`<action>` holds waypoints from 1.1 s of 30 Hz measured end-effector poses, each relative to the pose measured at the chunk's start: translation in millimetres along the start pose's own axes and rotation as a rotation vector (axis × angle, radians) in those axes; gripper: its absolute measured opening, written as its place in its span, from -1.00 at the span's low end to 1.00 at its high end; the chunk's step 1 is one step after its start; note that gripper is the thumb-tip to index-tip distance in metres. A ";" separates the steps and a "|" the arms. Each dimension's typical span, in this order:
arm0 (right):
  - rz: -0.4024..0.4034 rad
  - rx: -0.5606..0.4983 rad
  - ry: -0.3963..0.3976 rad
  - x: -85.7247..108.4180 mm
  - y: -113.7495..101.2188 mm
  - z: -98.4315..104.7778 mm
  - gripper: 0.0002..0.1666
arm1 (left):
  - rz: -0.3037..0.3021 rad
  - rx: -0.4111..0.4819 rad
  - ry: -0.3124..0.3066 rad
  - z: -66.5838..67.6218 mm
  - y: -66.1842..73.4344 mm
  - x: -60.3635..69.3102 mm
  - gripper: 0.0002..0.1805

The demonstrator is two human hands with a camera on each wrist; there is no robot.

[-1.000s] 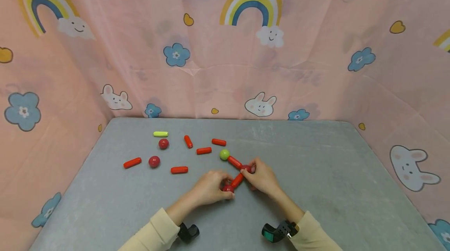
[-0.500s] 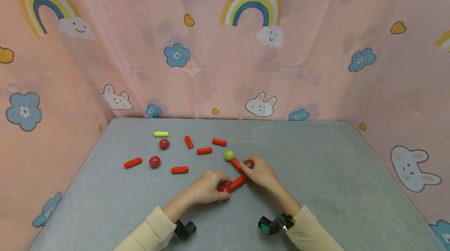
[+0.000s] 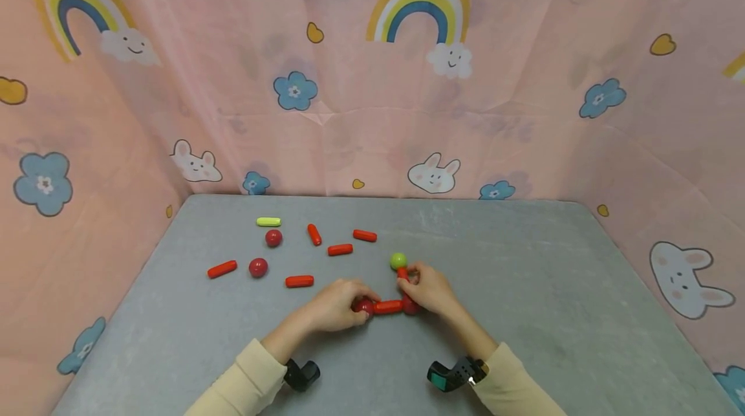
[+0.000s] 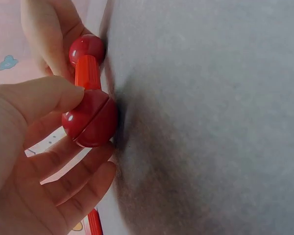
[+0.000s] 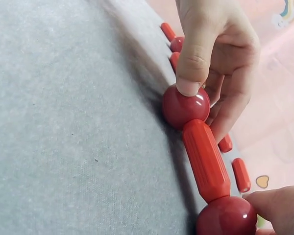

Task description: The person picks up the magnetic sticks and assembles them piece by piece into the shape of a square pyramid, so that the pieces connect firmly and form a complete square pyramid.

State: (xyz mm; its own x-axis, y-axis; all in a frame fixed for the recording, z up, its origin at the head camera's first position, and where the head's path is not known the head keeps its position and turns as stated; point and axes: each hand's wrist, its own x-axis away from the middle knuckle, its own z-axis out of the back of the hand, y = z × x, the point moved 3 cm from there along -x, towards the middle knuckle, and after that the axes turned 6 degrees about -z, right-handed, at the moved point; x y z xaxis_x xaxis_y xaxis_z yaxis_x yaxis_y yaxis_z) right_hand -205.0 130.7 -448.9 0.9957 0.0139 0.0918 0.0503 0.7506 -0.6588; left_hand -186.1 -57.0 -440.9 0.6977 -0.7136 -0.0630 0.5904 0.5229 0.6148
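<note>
Five pieces stood joined near the middle of the table (image 3: 524,286) in an open corner shape: red end ball (image 3: 365,306), near rod (image 3: 388,307), corner ball (image 3: 410,305), far rod (image 3: 402,272) and green ball (image 3: 398,261), the green one toward the far edge. The left hand (image 3: 337,306) pinched the red end ball between thumb and fingers; the right hand (image 3: 431,288) held the far rod close to the corner ball, its grip partly hidden. The joining looked partly done: five red rods (image 3: 299,281), two loose red balls (image 3: 259,268) and one yellow-green rod (image 3: 269,222) lay unattached toward the far left corner, none overhanging an edge. Whether each joint was fully seated could not be told. The widest room for moving seemed to lie between the right hand and the right edge; the near edge was out of view.
</note>
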 end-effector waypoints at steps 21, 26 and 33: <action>-0.057 -0.037 -0.018 6.5 6.0 1.9 -0.63 | -0.014 -0.042 0.055 5.2 0.0 6.1 -0.74; -0.059 -0.039 -0.029 6.7 5.9 0.7 -0.63 | 0.028 0.020 0.093 16.0 -3.7 12.1 -0.69; -0.050 -0.026 -0.023 7.7 5.4 -0.2 -0.64 | 0.117 0.079 0.244 39.8 -21.3 29.5 -0.65</action>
State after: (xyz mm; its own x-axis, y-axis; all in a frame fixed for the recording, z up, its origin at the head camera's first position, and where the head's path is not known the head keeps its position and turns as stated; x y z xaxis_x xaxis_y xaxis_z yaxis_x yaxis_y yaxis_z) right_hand -197.0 134.7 -451.9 0.9898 -0.0079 0.1424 0.1026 0.7334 -0.6720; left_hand -194.2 -107.8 -424.6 0.8422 -0.5120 -0.1691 0.4728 0.5504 0.6882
